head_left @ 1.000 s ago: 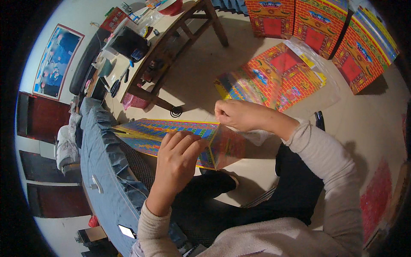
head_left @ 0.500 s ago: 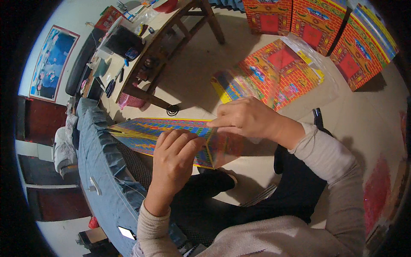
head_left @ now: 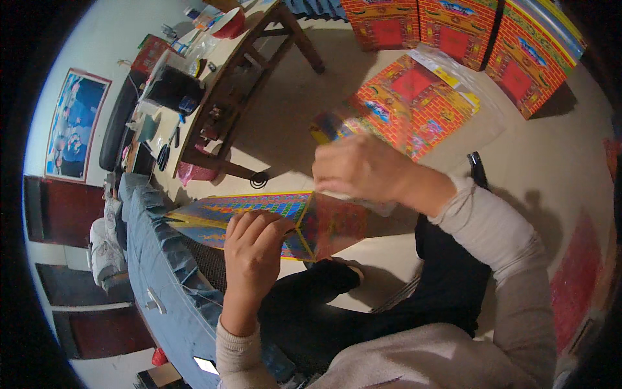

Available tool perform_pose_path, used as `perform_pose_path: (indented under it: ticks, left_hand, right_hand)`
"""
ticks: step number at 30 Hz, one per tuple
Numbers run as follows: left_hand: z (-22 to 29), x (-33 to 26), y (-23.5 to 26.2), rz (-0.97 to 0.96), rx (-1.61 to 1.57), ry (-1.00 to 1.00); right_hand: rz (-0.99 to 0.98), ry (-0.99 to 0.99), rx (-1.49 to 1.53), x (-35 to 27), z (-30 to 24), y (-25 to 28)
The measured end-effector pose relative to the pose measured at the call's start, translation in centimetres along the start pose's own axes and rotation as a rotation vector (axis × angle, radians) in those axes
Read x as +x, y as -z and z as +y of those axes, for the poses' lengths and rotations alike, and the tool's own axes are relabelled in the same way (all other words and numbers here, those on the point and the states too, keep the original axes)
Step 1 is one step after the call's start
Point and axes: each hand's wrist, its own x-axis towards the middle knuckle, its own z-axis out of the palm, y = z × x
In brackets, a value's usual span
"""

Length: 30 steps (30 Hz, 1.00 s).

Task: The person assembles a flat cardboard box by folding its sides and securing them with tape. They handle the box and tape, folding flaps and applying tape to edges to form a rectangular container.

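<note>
A pale floor (head_left: 402,272) fills most of the view, and the person sits on it with dark trousers stretched forward. At the top right stand three tall boxes (head_left: 453,32) printed like red brick houses with coloured roofs, side by side. Just below them a flat stack of the same red brick-patterned sheets (head_left: 414,104) lies on the floor, partly on a clear plastic wrapper. To the upper left a wooden worktop (head_left: 220,71) carries a black box, a red bowl and small clutter; beside it hangs a framed picture (head_left: 71,129) on the wall. A blue fabric-covered seat edge (head_left: 162,272) runs down the left side.

The multicoloured printed sheet (head_left: 259,214), yellow-edged with blue and patterned bands, lies across the person's lap and the blue fabric, reaching from the left toward the middle. Its right end is a red panel (head_left: 334,223) folded upward at a crease.

The left hand (head_left: 256,256) lies flat on the sheet, its fingers (head_left: 259,227) held close together and pressing the sheet down near the crease. The right hand (head_left: 359,168) is raised above the red panel, blurred; its fingers seem curled and pinching the panel's upper edge or a clear strip there, though the blur makes it hard to be sure.
</note>
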Motion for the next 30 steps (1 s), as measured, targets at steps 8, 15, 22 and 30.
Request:
perform_pose_path:
  ticks: [8,15,22,30]
  left_hand:
    - [0.8,-0.9,0.4,0.005,0.043,0.091]
    - [0.7,-0.5,-0.3,-0.002,0.048,0.079]
    - [0.7,-1.9,-0.3,0.018,-0.062,0.450]
    - [-1.1,-2.0,-0.4,-0.047,0.034,0.268]
  right_hand:
    - [0.285,-0.862,0.339,-13.5,7.0,8.1]
    - [0.456,-1.408,0.149,-50.6,13.4,-3.9]
    - [0.318,-1.230,0.166,-54.9,11.9,-8.9]
    - [0.612,-1.684,0.549,-55.3,15.7,-10.3]
